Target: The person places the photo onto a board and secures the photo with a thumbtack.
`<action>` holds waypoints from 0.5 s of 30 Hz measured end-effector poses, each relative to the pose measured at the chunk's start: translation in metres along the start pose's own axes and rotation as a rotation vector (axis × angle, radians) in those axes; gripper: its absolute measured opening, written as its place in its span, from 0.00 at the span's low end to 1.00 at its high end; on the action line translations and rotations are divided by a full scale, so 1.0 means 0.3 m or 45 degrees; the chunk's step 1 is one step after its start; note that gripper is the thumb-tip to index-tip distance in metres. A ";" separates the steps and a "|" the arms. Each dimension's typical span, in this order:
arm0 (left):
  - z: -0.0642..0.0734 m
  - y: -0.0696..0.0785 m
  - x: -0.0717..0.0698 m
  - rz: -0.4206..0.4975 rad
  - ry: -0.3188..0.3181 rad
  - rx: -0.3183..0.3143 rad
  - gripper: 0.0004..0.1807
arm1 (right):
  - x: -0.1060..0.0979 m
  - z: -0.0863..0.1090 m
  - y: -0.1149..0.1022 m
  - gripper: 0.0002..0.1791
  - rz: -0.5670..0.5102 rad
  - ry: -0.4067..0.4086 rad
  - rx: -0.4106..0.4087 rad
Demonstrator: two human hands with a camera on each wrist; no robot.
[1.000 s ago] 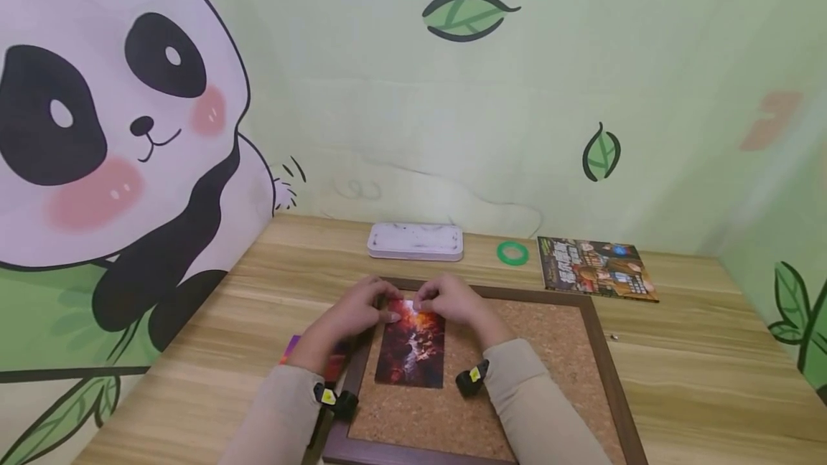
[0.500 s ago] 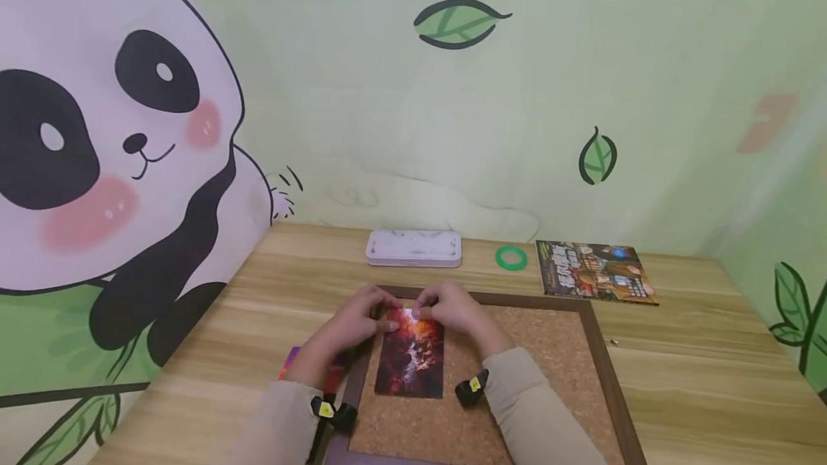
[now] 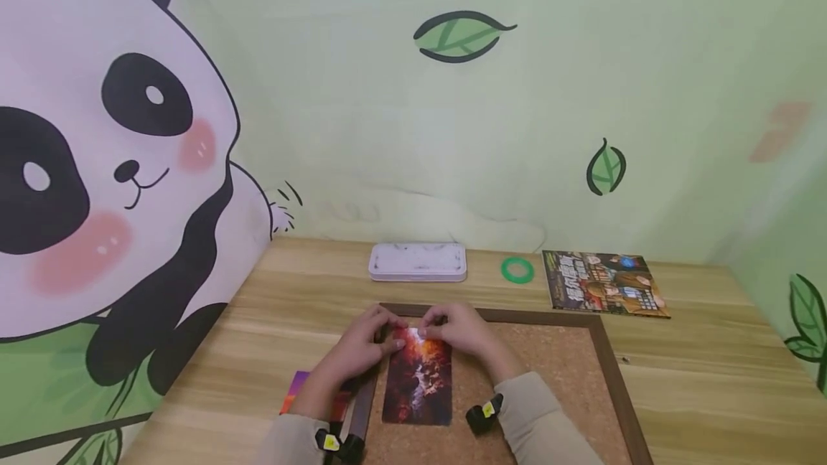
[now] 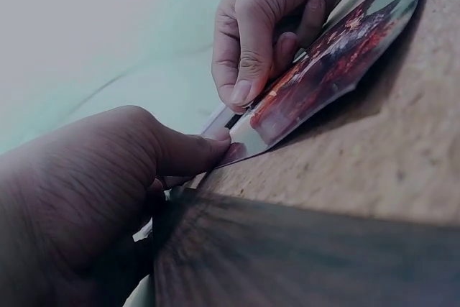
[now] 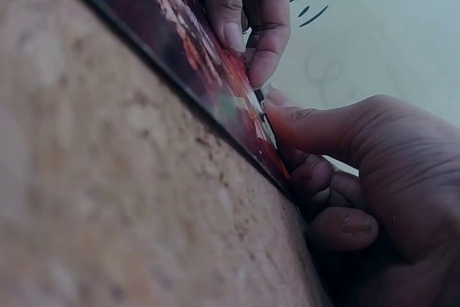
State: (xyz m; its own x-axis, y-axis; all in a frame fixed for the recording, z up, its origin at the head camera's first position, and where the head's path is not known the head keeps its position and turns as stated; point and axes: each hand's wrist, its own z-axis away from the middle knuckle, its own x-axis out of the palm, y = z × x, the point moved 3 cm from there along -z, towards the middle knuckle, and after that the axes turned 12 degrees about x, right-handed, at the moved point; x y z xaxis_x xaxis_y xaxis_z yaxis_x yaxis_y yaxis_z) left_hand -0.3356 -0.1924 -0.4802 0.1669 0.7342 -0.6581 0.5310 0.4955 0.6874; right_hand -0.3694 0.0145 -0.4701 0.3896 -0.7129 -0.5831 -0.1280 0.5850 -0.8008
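Note:
A glossy photo card (image 3: 418, 386) with a fiery red, dark picture lies over the upper left of a brown-framed cork board (image 3: 558, 364). My left hand (image 3: 362, 346) holds its upper left corner, thumb on the picture side. At the top edge, close beside, my right hand (image 3: 460, 329) pinches with thumb and fingertips; I cannot tell whether something small sits between them. The left wrist view shows the photo (image 4: 345, 55) standing off the cork along its side edge, with the right thumb pressed at its top. In the right wrist view, both hands' fingertips nearly meet there.
Behind the board stand a white tin case (image 3: 417, 262), a green tape roll (image 3: 517, 270) and a comic-style book (image 3: 606, 284). A tiny shiny thing (image 3: 624, 359) lies right of the frame. Purple-orange cards (image 3: 296, 387) lie partly under the left forearm. A panda-printed wall hangs behind.
The head view has tilted upward, so everything sits lower in the picture. Both hands stay at the photo's top edge, with little change in their hold.

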 end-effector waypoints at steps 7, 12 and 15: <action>0.020 0.012 0.019 -0.006 0.016 -0.003 0.15 | 0.003 0.017 0.009 0.02 0.015 0.016 -0.007; 0.003 0.001 0.003 0.005 -0.009 -0.080 0.19 | 0.000 0.007 0.001 0.03 -0.006 0.019 -0.015; -0.026 -0.009 -0.011 -0.013 -0.004 -0.083 0.19 | -0.011 -0.018 -0.003 0.04 -0.008 0.031 -0.013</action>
State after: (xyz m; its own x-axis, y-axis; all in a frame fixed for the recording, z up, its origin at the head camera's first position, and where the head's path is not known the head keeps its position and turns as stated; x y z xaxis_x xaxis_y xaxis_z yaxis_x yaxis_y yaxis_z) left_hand -0.3442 -0.1926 -0.4774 0.1643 0.7275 -0.6662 0.4772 0.5324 0.6991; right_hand -0.3754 0.0142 -0.4682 0.3680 -0.7258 -0.5812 -0.1351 0.5767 -0.8057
